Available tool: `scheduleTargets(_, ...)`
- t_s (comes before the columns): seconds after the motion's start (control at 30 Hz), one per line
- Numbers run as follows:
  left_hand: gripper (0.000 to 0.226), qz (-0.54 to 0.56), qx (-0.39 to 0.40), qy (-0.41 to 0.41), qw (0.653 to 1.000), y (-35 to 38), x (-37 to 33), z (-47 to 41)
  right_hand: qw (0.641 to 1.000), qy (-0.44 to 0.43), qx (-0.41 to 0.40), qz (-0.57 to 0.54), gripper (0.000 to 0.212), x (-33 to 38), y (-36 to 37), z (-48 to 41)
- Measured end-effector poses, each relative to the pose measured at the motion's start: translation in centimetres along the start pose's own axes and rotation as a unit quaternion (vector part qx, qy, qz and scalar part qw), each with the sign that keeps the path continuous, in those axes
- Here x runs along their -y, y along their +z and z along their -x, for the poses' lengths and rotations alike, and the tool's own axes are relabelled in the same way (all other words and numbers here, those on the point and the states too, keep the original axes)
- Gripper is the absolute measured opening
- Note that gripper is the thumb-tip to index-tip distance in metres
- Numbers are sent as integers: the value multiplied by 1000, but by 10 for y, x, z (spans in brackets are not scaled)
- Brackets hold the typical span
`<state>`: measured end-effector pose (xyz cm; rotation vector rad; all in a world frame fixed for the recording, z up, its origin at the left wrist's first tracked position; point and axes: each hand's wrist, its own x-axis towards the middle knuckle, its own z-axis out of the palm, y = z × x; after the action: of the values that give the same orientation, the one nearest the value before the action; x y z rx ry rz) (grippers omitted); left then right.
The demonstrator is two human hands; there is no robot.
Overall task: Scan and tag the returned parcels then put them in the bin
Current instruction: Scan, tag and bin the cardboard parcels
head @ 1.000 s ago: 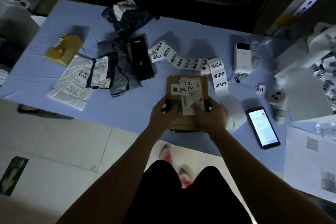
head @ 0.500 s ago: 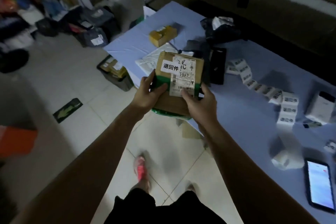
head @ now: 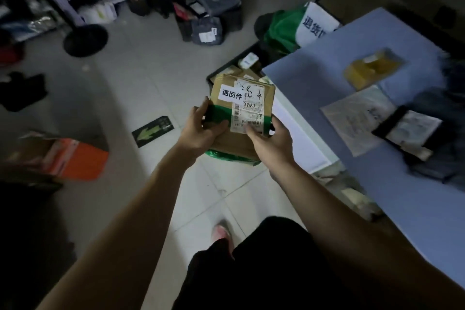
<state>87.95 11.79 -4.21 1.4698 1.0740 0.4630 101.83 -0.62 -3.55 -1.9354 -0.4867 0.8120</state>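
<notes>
1. While the left hand and right hand grip the tagged parcel above the floor, I judge the binning step is in hand.
2. Next, I'd carry it forward over the bin, then release.

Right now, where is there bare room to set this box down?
Bare table between its corner by the bin and the yellow box; more bare table closer to you, below the dark bags. Crowded: the white mailer and bags at right; the bin beyond your cardboard box already holds parcels.
</notes>
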Motion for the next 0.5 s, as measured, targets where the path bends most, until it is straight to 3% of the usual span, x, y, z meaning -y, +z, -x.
scheduleTargets(0.1,92,11,8,-29,999,-37,3,-44,1000,1,13,3,50,23,40,-36)
scheduleTargets(0.33,57,-78,52,-35,995,-66,7,-224,999,39,20,-24,53,45,113,-201)
scheduleTargets(0.5,63,-132,118,-63,982,-65,15,-379,995,97,2,-25,41,49,158,-341)
